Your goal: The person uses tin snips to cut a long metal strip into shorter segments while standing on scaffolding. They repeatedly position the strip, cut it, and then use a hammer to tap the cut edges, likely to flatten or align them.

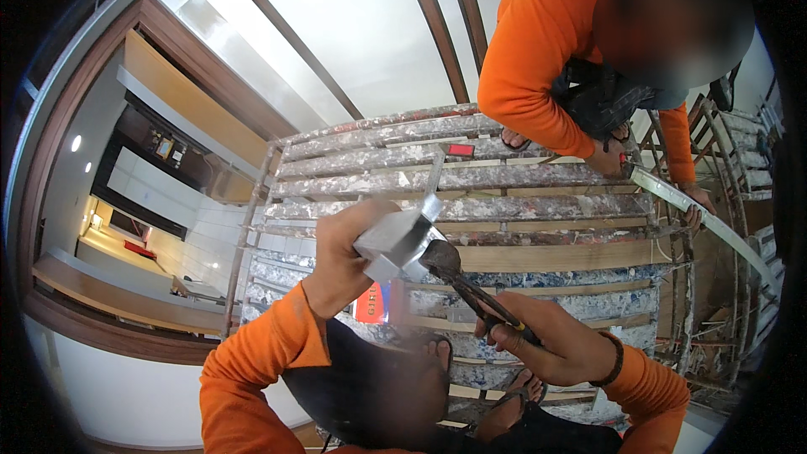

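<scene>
My left hand (345, 244) is closed around a short silver metal channel (391, 240), held up over the planks in front of me. In my right hand (546, 340) are hand snips (487, 303) with a dark head and black-and-yellow handles. The snips' head is against the channel's right end; whether the jaws bite into the metal cannot be made out. Just beyond the channel is a thin metal strip (436, 175) with a small red piece (460, 150) at its tip. A red-orange packet (370, 303) is below my left hand.
Paint-spattered scaffold planks (370, 155) with gaps form the platform under me. At the upper right a crouching co-worker in an orange sleeve (534, 76) holds a long metal profile (706, 206). Scaffold poles (244, 244) rise at the left, beside a wood-framed opening (151, 13).
</scene>
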Action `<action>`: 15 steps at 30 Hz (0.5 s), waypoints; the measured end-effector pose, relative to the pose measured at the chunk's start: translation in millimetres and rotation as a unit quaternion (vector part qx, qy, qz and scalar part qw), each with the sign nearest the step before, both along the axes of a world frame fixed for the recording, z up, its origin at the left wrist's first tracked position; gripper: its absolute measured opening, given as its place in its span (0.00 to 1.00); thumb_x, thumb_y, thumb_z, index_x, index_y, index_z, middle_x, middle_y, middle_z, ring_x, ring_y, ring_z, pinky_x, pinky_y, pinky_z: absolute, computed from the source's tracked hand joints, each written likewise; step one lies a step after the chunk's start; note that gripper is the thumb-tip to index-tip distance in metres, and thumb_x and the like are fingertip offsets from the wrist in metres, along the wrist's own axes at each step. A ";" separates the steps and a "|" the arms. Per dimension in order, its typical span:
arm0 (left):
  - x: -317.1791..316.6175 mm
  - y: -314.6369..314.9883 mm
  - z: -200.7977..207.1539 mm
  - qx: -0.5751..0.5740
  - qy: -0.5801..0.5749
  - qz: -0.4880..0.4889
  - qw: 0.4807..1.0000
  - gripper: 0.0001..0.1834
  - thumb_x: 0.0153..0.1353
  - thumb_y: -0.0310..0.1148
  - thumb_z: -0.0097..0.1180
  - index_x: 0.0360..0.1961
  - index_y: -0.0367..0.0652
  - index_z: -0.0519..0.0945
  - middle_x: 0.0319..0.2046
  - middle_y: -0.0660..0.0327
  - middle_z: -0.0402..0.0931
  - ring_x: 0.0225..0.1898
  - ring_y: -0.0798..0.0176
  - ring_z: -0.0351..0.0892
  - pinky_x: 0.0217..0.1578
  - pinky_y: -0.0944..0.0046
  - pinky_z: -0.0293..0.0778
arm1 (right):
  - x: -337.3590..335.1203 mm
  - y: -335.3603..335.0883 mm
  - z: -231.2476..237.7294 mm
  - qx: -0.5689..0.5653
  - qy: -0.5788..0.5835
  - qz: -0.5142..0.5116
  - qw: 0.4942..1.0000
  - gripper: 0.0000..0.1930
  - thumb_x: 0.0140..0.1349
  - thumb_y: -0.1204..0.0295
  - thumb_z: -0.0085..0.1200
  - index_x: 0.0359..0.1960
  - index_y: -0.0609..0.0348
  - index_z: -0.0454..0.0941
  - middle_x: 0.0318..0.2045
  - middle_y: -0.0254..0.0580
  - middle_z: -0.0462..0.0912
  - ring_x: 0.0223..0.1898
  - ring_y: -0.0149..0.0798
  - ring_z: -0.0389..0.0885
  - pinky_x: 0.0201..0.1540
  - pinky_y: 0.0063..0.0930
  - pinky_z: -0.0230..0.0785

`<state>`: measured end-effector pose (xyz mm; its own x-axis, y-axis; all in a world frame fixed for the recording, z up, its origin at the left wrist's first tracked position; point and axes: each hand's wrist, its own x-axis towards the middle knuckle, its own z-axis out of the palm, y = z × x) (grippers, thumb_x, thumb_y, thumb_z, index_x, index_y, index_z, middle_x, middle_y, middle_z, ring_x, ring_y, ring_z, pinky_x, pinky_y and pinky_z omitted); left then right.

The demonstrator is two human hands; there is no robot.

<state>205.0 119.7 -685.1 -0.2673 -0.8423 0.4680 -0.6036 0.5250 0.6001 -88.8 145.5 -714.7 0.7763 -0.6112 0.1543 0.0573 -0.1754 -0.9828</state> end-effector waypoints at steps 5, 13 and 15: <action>7.8 -0.6 -6.9 -0.014 -0.043 -0.001 0.999 0.14 0.51 0.25 0.72 0.41 0.37 0.85 0.34 0.58 0.86 0.34 0.65 0.87 0.37 0.68 0.79 | 0.1 1.1 5.7 0.037 0.025 0.017 0.999 0.15 0.77 0.69 0.44 0.59 0.62 0.69 0.39 0.47 0.77 0.39 0.41 0.78 0.45 0.37 0.70; 0.4 -0.2 -4.9 0.007 -0.012 -0.006 1.000 0.15 0.52 0.27 0.71 0.41 0.36 0.85 0.35 0.56 0.86 0.33 0.65 0.86 0.36 0.67 0.79 | 3.3 9.1 -2.6 0.116 0.014 0.039 0.992 0.15 0.77 0.69 0.42 0.60 0.63 0.67 0.42 0.52 0.80 0.41 0.44 0.83 0.46 0.37 0.72; -2.3 1.4 -6.3 0.032 0.016 -0.008 0.999 0.15 0.53 0.25 0.69 0.43 0.36 0.84 0.36 0.56 0.86 0.34 0.64 0.86 0.36 0.67 0.79 | 8.6 10.3 -8.3 0.117 0.005 0.035 0.993 0.14 0.77 0.69 0.42 0.58 0.63 0.67 0.41 0.52 0.80 0.40 0.43 0.82 0.44 0.36 0.72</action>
